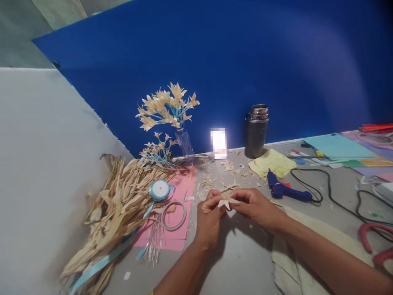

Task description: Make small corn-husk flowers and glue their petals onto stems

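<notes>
Between my two hands, just above the table, is a small cream-coloured flower (227,201) with pointed petals that look like dried husk. My left hand (210,213) pinches it from the left, thumb and fingers closed. From the other side my right hand (254,205) holds it in its fingertips. The petals point toward me; the base is partly hidden behind the fingers. Husk scraps (211,182) lie scattered just beyond my hands. A blue glue gun (284,188) rests to the right of my right hand.
Left are dried husks (113,213), a blue ribbon roll (159,189), a tape ring (174,226) and wires (155,239) over pink paper (181,241). Husk flowers (167,106) stand in a clear bottle (184,143) behind. A dark flask (256,135), cable (333,200) and red-handled tool (364,237) are right.
</notes>
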The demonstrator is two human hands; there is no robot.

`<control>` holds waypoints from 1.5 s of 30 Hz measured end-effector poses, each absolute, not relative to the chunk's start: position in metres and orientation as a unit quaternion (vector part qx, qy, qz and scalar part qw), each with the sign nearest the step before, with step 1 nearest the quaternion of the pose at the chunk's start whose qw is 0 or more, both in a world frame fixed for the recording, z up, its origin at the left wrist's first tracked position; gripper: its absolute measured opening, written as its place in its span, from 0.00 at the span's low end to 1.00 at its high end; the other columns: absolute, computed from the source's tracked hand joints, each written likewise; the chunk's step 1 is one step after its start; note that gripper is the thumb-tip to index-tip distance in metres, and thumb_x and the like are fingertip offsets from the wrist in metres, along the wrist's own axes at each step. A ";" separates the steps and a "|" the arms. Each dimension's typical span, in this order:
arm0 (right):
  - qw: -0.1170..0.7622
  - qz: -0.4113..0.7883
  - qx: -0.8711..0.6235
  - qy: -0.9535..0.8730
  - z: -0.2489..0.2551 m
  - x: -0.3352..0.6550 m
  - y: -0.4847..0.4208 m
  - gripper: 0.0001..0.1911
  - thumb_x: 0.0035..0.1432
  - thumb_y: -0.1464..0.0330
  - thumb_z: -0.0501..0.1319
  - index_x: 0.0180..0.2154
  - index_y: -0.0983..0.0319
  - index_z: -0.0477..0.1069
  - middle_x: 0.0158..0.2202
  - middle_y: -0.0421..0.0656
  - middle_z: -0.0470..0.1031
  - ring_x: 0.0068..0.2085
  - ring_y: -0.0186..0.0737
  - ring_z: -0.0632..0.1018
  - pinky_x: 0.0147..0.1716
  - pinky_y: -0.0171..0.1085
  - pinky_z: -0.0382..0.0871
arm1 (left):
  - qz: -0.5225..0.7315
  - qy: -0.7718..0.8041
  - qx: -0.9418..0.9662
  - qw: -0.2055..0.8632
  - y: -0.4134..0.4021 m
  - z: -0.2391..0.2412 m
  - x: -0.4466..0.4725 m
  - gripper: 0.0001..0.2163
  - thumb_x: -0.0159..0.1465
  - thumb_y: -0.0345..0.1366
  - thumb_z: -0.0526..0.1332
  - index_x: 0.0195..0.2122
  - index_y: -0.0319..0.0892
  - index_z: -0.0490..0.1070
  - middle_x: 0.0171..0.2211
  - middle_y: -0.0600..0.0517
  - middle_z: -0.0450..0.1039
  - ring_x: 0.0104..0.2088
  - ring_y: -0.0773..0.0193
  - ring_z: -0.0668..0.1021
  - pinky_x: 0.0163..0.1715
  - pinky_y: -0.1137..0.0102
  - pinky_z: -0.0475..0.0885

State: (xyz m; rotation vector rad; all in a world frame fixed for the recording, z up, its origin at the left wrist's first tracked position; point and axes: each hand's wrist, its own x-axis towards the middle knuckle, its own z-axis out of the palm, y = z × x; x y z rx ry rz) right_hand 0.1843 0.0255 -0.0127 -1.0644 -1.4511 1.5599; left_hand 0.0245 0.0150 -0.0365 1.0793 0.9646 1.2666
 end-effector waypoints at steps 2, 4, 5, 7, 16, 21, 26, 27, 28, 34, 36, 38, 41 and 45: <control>0.383 0.613 -0.407 -0.559 -0.013 0.185 0.026 0.12 0.50 0.59 0.70 0.31 0.62 0.78 0.26 0.38 0.76 0.27 0.33 0.70 0.29 0.33 0.64 | 0.540 0.403 0.459 0.579 0.013 -0.037 0.025 0.11 0.55 0.42 0.71 0.24 0.39 0.79 0.31 0.54 0.60 0.26 0.72 0.60 0.24 0.72 0.56; 0.392 0.625 -0.394 -0.548 -0.013 0.187 0.028 0.14 0.49 0.59 0.72 0.32 0.62 0.79 0.29 0.40 0.79 0.30 0.36 0.75 0.33 0.34 0.67 | 0.538 0.408 0.452 0.583 0.009 -0.038 0.028 0.11 0.57 0.43 0.70 0.26 0.40 0.79 0.29 0.54 0.61 0.25 0.72 0.61 0.24 0.73 0.57; 0.393 0.635 -0.387 -0.541 -0.014 0.187 0.029 0.15 0.49 0.58 0.72 0.33 0.62 0.79 0.29 0.41 0.80 0.31 0.37 0.76 0.34 0.35 0.67 | 0.535 0.415 0.448 0.583 0.007 -0.039 0.029 0.12 0.57 0.44 0.69 0.26 0.40 0.79 0.28 0.55 0.62 0.24 0.72 0.62 0.24 0.73 0.58; 0.391 0.648 -0.378 -0.533 -0.015 0.189 0.032 0.16 0.50 0.55 0.72 0.33 0.62 0.77 0.28 0.41 0.80 0.31 0.39 0.77 0.34 0.36 0.68 | 0.527 0.433 0.447 0.579 0.003 -0.040 0.033 0.13 0.60 0.45 0.68 0.25 0.40 0.77 0.25 0.55 0.62 0.23 0.71 0.63 0.24 0.73 0.59; 0.395 0.516 -0.431 -0.626 -0.019 0.196 0.037 0.21 0.59 0.51 0.65 0.26 0.61 0.73 0.24 0.38 0.71 0.28 0.35 0.68 0.30 0.34 0.63 | 0.533 0.463 0.377 0.599 0.012 -0.027 0.022 0.18 0.58 0.47 0.68 0.46 0.42 0.77 0.29 0.53 0.73 0.19 0.71 0.70 0.21 0.73 0.64; 0.370 0.495 -0.437 -0.654 -0.017 0.195 0.034 0.18 0.60 0.54 0.64 0.27 0.60 0.75 0.25 0.39 0.73 0.28 0.36 0.69 0.30 0.34 0.63 | 0.543 0.403 0.380 0.631 0.013 -0.019 0.013 0.21 0.60 0.55 0.66 0.29 0.39 0.75 0.27 0.50 0.72 0.26 0.66 0.73 0.27 0.71 0.67; 0.333 0.534 -0.405 -0.663 -0.013 0.191 0.031 0.15 0.59 0.58 0.64 0.26 0.60 0.75 0.25 0.40 0.77 0.28 0.36 0.73 0.31 0.34 0.64 | 0.507 0.370 0.371 0.685 0.009 -0.016 0.016 0.16 0.57 0.46 0.71 0.26 0.39 0.72 0.23 0.52 0.70 0.26 0.66 0.72 0.29 0.71 0.66; 0.332 0.544 -0.396 -0.661 -0.013 0.191 0.030 0.15 0.60 0.58 0.64 0.27 0.60 0.76 0.26 0.40 0.78 0.29 0.36 0.74 0.31 0.34 0.65 | 0.504 0.363 0.356 0.698 0.009 -0.016 0.017 0.16 0.56 0.46 0.72 0.25 0.39 0.72 0.23 0.52 0.71 0.25 0.66 0.72 0.29 0.71 0.66; 0.331 0.553 -0.386 -0.660 -0.013 0.191 0.030 0.15 0.61 0.57 0.64 0.27 0.61 0.76 0.28 0.41 0.79 0.30 0.37 0.75 0.32 0.34 0.65 | 0.501 0.356 0.340 0.712 0.009 -0.016 0.017 0.16 0.55 0.46 0.72 0.25 0.39 0.71 0.24 0.51 0.71 0.25 0.66 0.73 0.28 0.71 0.66; 0.334 0.587 -0.355 -0.646 -0.019 0.190 0.031 0.19 0.62 0.53 0.63 0.31 0.62 0.77 0.29 0.41 0.79 0.29 0.35 0.75 0.29 0.33 0.64 | 0.486 0.329 0.298 0.753 0.010 -0.019 0.019 0.18 0.53 0.46 0.74 0.28 0.37 0.72 0.23 0.51 0.71 0.25 0.67 0.74 0.26 0.74 0.63; 0.337 0.590 -0.358 -0.640 -0.022 0.190 0.032 0.19 0.62 0.52 0.63 0.33 0.62 0.77 0.30 0.42 0.79 0.29 0.35 0.75 0.28 0.33 0.64 | 0.494 0.321 0.291 0.754 0.010 -0.021 0.020 0.18 0.54 0.47 0.74 0.27 0.37 0.72 0.21 0.53 0.69 0.25 0.67 0.74 0.26 0.74 0.63; 0.341 0.587 -0.368 -0.636 -0.025 0.190 0.033 0.20 0.62 0.52 0.63 0.33 0.62 0.76 0.29 0.42 0.79 0.28 0.34 0.74 0.27 0.33 0.64 | 0.501 0.318 0.286 0.752 0.010 -0.021 0.020 0.18 0.55 0.46 0.73 0.27 0.37 0.72 0.21 0.53 0.68 0.25 0.68 0.73 0.25 0.74 0.63; 0.361 0.567 -0.387 -0.631 -0.027 0.192 0.036 0.21 0.62 0.51 0.64 0.30 0.62 0.74 0.27 0.40 0.77 0.25 0.31 0.70 0.27 0.33 0.63 | 0.525 0.337 0.266 0.735 0.011 -0.022 0.020 0.16 0.53 0.44 0.74 0.27 0.37 0.72 0.24 0.53 0.69 0.24 0.70 0.71 0.24 0.75 0.63; 0.383 0.560 -0.393 -0.621 -0.025 0.194 0.039 0.23 0.58 0.48 0.65 0.26 0.61 0.71 0.24 0.39 0.75 0.24 0.32 0.67 0.26 0.33 0.61 | 0.545 0.373 0.295 0.691 0.011 -0.021 0.021 0.16 0.52 0.45 0.74 0.30 0.38 0.74 0.26 0.53 0.71 0.22 0.72 0.69 0.23 0.75 0.63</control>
